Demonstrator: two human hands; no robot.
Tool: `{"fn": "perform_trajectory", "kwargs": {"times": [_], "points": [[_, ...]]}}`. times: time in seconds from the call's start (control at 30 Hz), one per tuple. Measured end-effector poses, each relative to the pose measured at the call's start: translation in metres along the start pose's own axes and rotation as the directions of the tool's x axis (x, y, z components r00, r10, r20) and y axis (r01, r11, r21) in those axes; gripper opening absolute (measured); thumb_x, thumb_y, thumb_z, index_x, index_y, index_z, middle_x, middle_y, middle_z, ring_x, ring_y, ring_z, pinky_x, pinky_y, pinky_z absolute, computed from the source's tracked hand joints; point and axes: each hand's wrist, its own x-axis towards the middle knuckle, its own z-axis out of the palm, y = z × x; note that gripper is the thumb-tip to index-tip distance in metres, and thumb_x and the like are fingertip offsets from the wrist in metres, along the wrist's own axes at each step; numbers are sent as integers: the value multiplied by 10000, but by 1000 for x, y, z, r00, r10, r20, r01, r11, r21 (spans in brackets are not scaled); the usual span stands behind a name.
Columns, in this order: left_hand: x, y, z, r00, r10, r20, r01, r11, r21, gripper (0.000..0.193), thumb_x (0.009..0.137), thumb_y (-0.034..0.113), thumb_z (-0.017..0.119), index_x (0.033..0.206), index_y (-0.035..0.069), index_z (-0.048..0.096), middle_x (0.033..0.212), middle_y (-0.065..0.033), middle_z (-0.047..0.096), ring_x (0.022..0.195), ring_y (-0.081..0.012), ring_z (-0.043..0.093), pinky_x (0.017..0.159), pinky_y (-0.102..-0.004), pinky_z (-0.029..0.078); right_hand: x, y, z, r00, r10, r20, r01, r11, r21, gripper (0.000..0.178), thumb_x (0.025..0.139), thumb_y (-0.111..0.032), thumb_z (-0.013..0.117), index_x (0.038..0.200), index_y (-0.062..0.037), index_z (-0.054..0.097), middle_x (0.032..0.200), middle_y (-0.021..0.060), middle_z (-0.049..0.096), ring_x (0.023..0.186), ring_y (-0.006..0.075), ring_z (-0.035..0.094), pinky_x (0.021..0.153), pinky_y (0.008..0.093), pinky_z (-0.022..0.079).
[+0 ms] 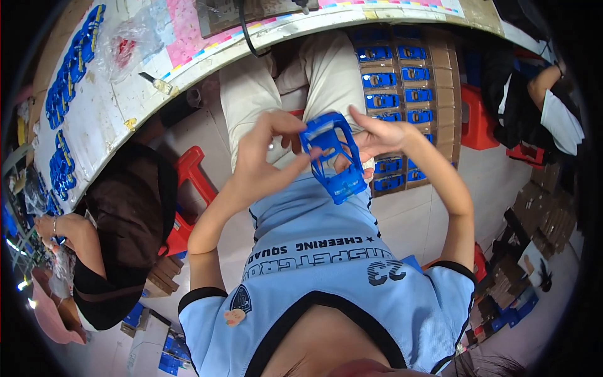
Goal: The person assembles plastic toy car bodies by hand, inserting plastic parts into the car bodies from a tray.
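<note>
Above my lap I hold a blue plastic toy car body [339, 185], a hollow shell with open window gaps. My left hand [267, 151] is closed on its left side, with the thumb and fingertips at the frame. From the right and underneath, my right hand [380, 135] grips it. The right thumb points up and apart, and some of its fingers show through the gaps. To the right of my legs lies a cardboard tray [445, 94] with dividers, where several similar blue car bodies [380, 80] sit in rows.
The white worktable [125, 94] curves across the front, bearing rows of blue parts [74, 66], a clear plastic bag [129, 47] and a small brush-like tool [157, 83]. Red stools [191, 188] stand either side. One person [125, 220] works at left, another [540, 100] at right.
</note>
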Motion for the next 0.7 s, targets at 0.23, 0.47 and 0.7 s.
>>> {"fn": "perform_trajectory", "kwargs": {"times": [0.23,0.47,0.7], "points": [[34,-32,-8,882,-357,-307,225,892,-392,273,774,23,630,905,10,390,768,-61,540,603,-64,505,526,-172,399,-2,-18,22,811,-496,-309,467,868,-169,1010,641,-526,632,1347,-7,132,1187,185,434,921,172,537,734,252,454],[66,-29,0,868,-377,-324,207,866,-454,293,776,54,640,898,-2,379,775,-76,536,596,-53,484,504,-172,394,10,-43,25,101,-822,-561,605,498,-621,651,680,42,666,1245,14,344,1117,105,491,1026,153,497,866,271,419],[75,-12,8,895,-354,-272,173,836,-520,278,883,170,478,1044,-35,384,772,-35,461,618,-50,417,566,-172,347,6,-73,36,-152,-836,-528,388,441,-809,570,677,20,699,1172,14,414,787,-6,530,758,55,526,683,175,434]]}}
